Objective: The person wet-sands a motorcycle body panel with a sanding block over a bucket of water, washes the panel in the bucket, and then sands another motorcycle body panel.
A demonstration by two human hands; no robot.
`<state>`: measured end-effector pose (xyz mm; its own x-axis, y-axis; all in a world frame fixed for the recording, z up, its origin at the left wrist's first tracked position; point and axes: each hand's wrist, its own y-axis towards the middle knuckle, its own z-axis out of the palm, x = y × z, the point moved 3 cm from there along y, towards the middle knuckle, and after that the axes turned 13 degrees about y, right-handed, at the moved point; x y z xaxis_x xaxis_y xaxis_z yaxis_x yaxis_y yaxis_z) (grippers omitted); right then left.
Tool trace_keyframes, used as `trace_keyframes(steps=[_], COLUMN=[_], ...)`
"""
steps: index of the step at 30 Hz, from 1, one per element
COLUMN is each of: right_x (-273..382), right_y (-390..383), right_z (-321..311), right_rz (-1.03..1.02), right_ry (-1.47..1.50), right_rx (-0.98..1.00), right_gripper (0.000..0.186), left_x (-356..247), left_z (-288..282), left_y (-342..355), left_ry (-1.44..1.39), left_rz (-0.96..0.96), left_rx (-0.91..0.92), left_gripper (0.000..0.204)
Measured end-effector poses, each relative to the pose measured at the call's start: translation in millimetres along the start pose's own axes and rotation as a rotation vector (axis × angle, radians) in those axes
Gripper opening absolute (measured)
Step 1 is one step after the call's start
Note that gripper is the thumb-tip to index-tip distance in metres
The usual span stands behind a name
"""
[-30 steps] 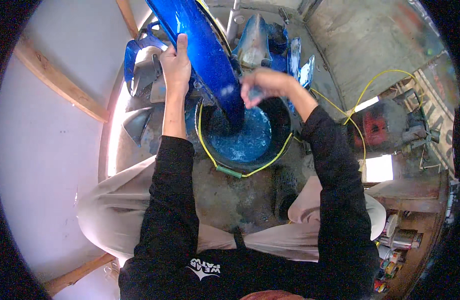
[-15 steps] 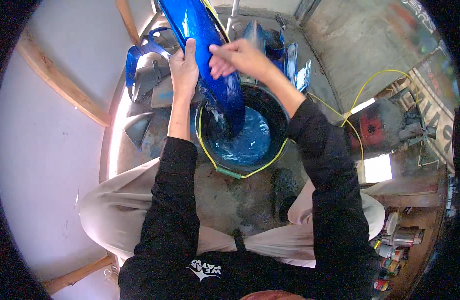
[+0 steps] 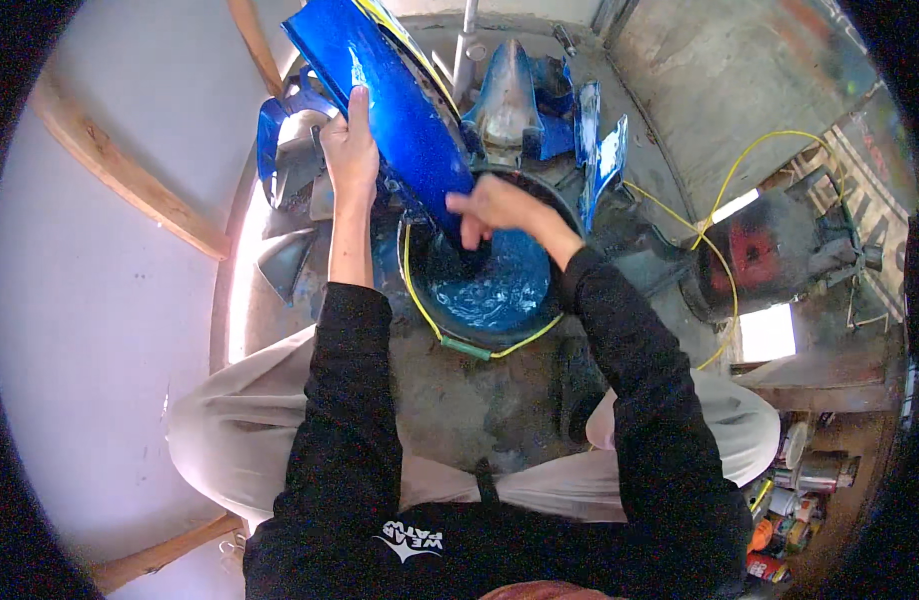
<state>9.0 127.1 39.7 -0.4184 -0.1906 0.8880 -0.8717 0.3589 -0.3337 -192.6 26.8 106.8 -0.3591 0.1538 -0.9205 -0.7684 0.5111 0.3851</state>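
My left hand (image 3: 351, 150) grips the left edge of a long, glossy blue panel (image 3: 395, 110), its thumb lying on the face. The panel is tilted, with its upper end to the far left and its lower end over a black bucket (image 3: 570, 195). My right hand (image 3: 505, 208) is at the panel's lower right edge, above the bucket, fingers curled and slightly blurred. Whatever those fingers hold, if anything, is hidden. Rippled bluish water (image 3: 495, 290) fills part of the bucket. Its yellow handle (image 3: 420, 305) with a green grip (image 3: 466, 347) hangs toward me.
Other blue panels (image 3: 602, 150) and a grey-and-blue curved part (image 3: 510, 95) lie beyond the bucket. A dark tank-like machine (image 3: 745, 255) with a yellow hose (image 3: 737, 285) stands at right. Several cans (image 3: 785, 500) sit at lower right. A white wall (image 3: 110, 330) rises at left.
The panel has tilted, its upper end shifting left. My right hand has moved down along it toward the bucket. My left hand still holds the left edge.
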Motion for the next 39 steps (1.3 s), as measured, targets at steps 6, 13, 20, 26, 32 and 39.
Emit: trace_keyframes(steps=[6, 13, 20, 26, 32, 39], right_x=[86, -65, -207, -131, 40, 198], right_y=[13, 9, 33, 2, -9, -16], right_z=[-30, 12, -3, 13, -39, -76], right_rz=[-0.289, 0.083, 0.277, 0.592, 0.103, -0.351], right_ry=[0.240, -0.164, -0.612, 0.264, 0.167, 0.232], right_rx=[-0.123, 0.217, -0.100, 0.256, 0.429, -0.148], right_gripper=[0.070, 0.053, 0.041, 0.040, 0.043, 0.036], left_x=[1, 10, 2, -4, -16, -30], left_z=[6, -3, -5, 5, 17, 27], left_y=[-2, 5, 0, -3, -9, -17], left_ry=[-0.219, -0.128, -0.103, -0.047, -0.096, -0.164], left_rz=[0.001, -0.086, -0.026, 0.074, 0.037, 0.023], left_rx=[0.016, -0.023, -0.069, 0.038, 0.045, 0.089], left_gripper=[0.040, 0.035, 0.039, 0.037, 0.038, 0.040])
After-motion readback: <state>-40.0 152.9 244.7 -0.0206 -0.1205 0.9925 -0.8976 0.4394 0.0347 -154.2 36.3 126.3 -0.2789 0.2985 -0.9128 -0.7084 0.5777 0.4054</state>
